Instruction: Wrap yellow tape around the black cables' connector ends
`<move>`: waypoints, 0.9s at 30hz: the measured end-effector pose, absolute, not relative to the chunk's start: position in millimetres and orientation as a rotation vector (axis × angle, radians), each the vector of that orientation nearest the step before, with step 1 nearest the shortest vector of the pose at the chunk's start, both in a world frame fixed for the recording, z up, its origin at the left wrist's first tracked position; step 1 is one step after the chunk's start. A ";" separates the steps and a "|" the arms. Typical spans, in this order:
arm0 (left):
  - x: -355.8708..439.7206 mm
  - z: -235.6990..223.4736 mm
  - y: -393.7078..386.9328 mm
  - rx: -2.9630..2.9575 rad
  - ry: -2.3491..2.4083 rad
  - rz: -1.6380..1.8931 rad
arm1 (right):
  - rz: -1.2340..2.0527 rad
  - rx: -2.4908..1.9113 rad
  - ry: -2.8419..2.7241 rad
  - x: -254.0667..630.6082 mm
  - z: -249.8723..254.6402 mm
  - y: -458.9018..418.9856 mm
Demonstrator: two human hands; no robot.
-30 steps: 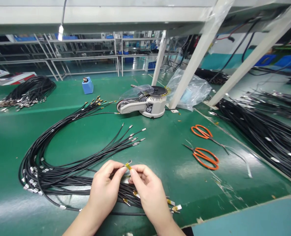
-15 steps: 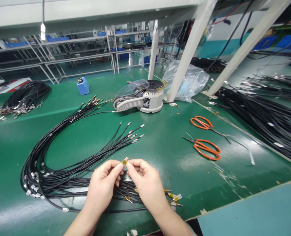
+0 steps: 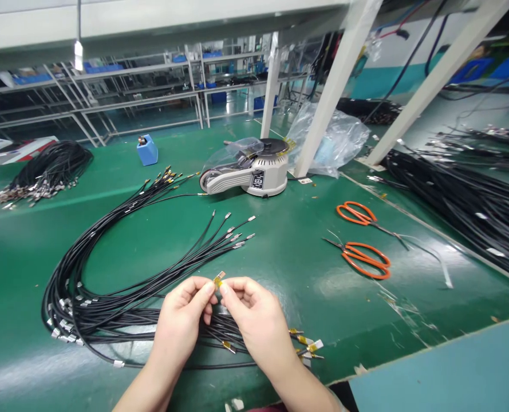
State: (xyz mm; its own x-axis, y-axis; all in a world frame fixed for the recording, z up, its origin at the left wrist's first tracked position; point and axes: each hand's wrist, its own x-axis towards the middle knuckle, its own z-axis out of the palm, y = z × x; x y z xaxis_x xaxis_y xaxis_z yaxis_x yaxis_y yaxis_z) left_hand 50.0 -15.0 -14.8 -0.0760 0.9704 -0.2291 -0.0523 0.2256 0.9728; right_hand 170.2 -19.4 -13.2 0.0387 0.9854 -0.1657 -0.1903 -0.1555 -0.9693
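My left hand and my right hand meet over the bench, both closed in a pinch. Between their fingertips is a small cable end with a flat metallic tip and amber tape around it. Thumbs and fingers cover the rest of that end. Below and behind my hands runs a looped bundle of black cables with silver tags. Some ends with amber tape stick out to the right of my right wrist. Farther off, bare metal cable ends fan out.
A round tape dispenser stands at the back. Two orange-handled scissors lie at right, near a heap of black cables. White posts rise behind. A blue holder and another cable pile are at left.
The whole scene has shifted slightly to the right in view. My hands keep their pinch on the taped cable end, with barely any movement.
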 end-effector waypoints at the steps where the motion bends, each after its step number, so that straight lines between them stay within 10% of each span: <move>1: 50.4 -14.3 -15.0 0.959 1.338 1.121 | 1.373 -1.201 -0.945 170.2 -12.4 -19.5; 27: 42.6 -10.1 -14.9 0.928 1.151 1.050 | 1.386 -1.135 -0.920 166.1 -13.7 -16.4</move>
